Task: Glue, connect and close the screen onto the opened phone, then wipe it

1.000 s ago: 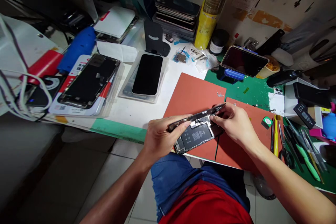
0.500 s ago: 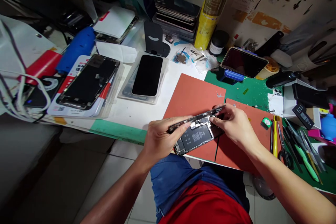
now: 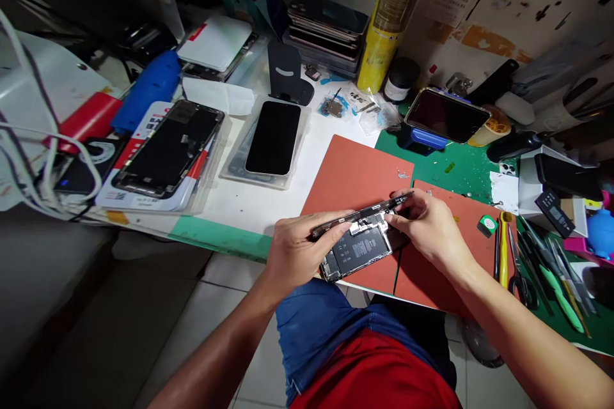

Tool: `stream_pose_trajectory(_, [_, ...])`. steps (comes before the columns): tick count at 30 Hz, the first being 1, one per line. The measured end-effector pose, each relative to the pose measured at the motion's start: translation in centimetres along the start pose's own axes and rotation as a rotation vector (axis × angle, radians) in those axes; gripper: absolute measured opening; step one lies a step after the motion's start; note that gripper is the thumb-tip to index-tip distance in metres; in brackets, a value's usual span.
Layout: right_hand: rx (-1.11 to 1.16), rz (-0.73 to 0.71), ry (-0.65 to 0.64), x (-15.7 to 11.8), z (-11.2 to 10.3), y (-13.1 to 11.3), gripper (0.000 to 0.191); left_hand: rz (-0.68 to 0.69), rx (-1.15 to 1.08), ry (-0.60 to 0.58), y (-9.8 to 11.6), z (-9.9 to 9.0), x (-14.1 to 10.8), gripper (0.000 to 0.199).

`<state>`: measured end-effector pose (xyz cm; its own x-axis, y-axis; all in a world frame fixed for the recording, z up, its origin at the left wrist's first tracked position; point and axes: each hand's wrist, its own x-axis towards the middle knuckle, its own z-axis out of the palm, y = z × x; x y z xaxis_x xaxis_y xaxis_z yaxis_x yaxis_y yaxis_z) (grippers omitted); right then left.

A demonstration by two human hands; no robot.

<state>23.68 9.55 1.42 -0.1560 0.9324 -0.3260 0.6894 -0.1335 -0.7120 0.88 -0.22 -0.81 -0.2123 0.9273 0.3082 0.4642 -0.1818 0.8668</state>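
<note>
An opened phone [image 3: 362,249] shows its black battery and inner parts above the front edge of the orange-brown mat [image 3: 355,169]. Its screen panel [image 3: 367,212] is raised on edge along the far side of the phone body. My left hand [image 3: 300,246] pinches the panel's left end between thumb and fingers. At the right end, my right hand [image 3: 426,223] has its fingers on the panel and its thumb beside the inner parts near the top of the phone.
Left of the mat lie a black-screened phone [image 3: 273,137] on a plastic case and a removed screen [image 3: 170,148] on packaging. A phone on a stand [image 3: 447,115] and a yellow can [image 3: 384,45] stand behind. Tools, including a yellow-handled one [image 3: 503,255], lie right.
The view has shifted slightly, so things at the left appear a little farther right. Both hands keep nearly the same hold on the phone.
</note>
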Motion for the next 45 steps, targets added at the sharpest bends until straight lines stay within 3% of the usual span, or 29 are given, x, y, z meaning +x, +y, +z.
stream_pose_trajectory(10, [0.073,-0.021,0.004,-0.3,0.0,-0.2,0.035,0.021,-0.014,0.011,0.1,0.1,0.1,0.019])
stream_pose_trajectory(16, [0.080,-0.009,0.117,-3.1,-1.7,-0.2,0.031,0.002,-0.051,0.015,0.0,0.1,0.0,0.017])
stream_pose_trajectory(18, [0.038,0.002,0.086,-4.0,-1.8,-0.6,0.037,-0.013,-0.064,0.013,0.0,0.1,-0.1,0.015])
stream_pose_trajectory(22, [-0.025,-0.017,-0.026,-4.4,-0.5,-1.8,0.042,-0.017,-0.078,-0.004,0.0,0.3,-0.2,0.016])
stream_pose_trajectory(29, [-0.039,-0.050,-0.114,-3.4,1.5,-3.2,0.037,0.028,-0.095,-0.026,0.0,0.3,-0.4,0.021])
stream_pose_trajectory(36, [-0.072,-0.109,-0.056,-3.1,2.6,-2.8,0.024,0.042,-0.108,-0.013,-0.1,0.4,-0.4,0.022])
stream_pose_trajectory(42, [-0.101,-0.258,0.085,-4.9,2.3,-2.1,0.018,0.060,-0.125,0.014,-0.1,0.4,-0.4,0.021])
stream_pose_trajectory(45, [-0.188,-0.635,0.166,-6.3,1.5,-1.1,0.010,0.068,-0.142,0.014,-0.1,0.5,-0.3,0.021])
